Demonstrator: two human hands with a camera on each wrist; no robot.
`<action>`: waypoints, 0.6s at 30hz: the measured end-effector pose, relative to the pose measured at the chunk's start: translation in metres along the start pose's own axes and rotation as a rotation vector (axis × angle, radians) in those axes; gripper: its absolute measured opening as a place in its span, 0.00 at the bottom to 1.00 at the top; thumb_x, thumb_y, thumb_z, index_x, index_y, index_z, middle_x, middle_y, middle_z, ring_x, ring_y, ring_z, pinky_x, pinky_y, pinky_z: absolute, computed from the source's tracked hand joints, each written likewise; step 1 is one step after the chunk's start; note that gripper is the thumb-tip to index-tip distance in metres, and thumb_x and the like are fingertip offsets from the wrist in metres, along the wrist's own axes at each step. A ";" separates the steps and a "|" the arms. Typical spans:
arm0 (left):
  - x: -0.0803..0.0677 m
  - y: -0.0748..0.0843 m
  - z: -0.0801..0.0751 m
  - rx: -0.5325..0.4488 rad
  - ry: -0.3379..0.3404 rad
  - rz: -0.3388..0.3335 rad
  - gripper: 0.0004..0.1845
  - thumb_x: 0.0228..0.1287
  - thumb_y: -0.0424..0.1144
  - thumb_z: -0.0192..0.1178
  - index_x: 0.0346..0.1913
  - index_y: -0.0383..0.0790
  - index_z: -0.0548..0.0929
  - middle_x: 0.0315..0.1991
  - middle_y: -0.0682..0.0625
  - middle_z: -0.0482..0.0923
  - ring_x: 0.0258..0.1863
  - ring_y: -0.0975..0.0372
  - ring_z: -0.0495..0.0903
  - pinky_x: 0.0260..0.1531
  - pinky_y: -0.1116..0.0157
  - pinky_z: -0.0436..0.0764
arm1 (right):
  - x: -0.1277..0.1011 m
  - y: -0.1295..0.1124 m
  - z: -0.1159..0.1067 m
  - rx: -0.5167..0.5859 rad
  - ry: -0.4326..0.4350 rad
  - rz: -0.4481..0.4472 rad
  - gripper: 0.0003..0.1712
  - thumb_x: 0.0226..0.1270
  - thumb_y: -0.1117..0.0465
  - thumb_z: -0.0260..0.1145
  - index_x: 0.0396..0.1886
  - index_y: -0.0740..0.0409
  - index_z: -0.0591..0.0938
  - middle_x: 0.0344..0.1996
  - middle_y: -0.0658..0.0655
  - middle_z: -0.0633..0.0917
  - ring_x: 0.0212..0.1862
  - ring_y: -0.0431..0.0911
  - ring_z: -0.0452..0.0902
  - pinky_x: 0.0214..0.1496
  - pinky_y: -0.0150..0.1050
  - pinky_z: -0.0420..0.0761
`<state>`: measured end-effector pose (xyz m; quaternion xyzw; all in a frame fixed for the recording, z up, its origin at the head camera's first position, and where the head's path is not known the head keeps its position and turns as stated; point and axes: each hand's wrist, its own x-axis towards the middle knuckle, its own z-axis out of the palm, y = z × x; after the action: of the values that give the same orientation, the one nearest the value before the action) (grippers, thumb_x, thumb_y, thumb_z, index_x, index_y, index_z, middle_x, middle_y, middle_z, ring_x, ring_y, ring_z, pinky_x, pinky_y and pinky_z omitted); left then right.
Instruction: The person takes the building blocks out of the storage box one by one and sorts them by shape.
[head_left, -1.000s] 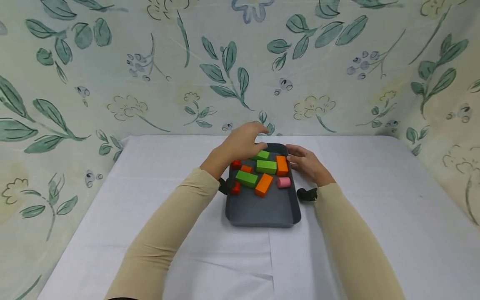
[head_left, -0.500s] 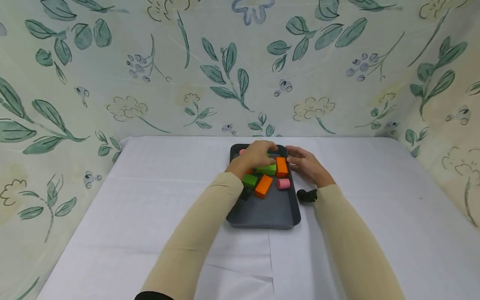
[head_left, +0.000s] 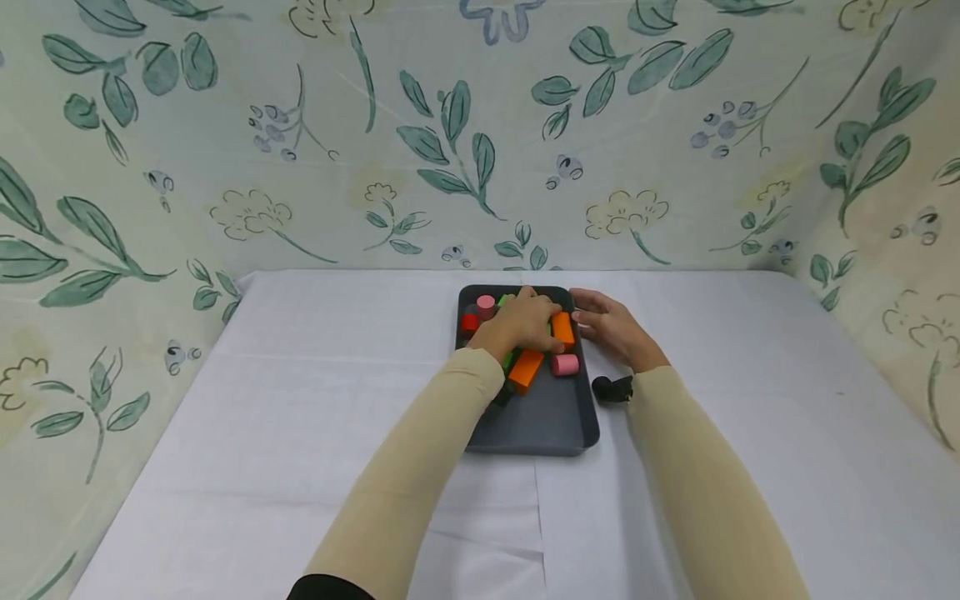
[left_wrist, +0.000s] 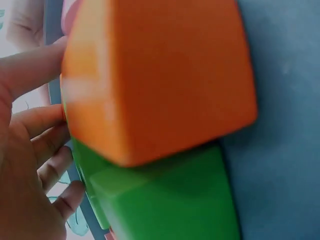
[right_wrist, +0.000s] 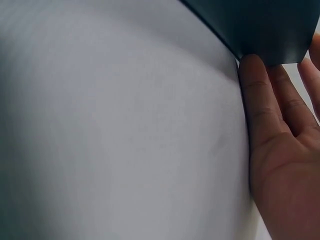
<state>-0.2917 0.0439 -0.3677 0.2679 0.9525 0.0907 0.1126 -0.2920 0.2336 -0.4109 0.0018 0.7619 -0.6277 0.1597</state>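
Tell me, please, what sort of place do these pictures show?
Probably an indoor tabletop set-up, perhaps arranged for filming: a table under white cloth, a floral-patterned backdrop close behind it, and a dark gray tray holding colored blocks.

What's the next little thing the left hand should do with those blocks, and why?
I'd probably close the left hand gently on the farther orange block: its thumb and a finger reach toward that block's near and far ends, though contact is unclear. The right hand touches the tray, which may help steady it.
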 end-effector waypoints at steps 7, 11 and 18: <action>0.001 0.002 0.007 0.029 0.041 -0.024 0.36 0.60 0.59 0.65 0.71 0.54 0.71 0.65 0.54 0.75 0.65 0.57 0.62 0.69 0.55 0.66 | 0.000 0.001 0.000 -0.015 -0.004 0.013 0.35 0.76 0.61 0.53 0.79 0.49 0.56 0.80 0.57 0.55 0.77 0.57 0.58 0.78 0.53 0.61; 0.000 0.000 0.007 -0.014 0.041 -0.031 0.36 0.60 0.59 0.66 0.70 0.52 0.72 0.63 0.52 0.76 0.62 0.57 0.64 0.65 0.56 0.70 | 0.000 0.002 0.000 -0.009 -0.004 0.002 0.35 0.76 0.62 0.53 0.79 0.50 0.56 0.80 0.58 0.56 0.77 0.58 0.58 0.78 0.53 0.62; -0.005 -0.006 -0.007 -0.097 0.063 -0.040 0.34 0.58 0.55 0.68 0.66 0.48 0.75 0.54 0.50 0.76 0.51 0.57 0.71 0.56 0.60 0.79 | 0.001 0.003 -0.001 -0.059 0.001 -0.014 0.35 0.76 0.60 0.53 0.79 0.49 0.56 0.79 0.59 0.56 0.77 0.58 0.58 0.78 0.54 0.62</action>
<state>-0.2919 0.0354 -0.3619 0.2400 0.9553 0.1430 0.0970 -0.2924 0.2351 -0.4138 -0.0078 0.7800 -0.6063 0.1547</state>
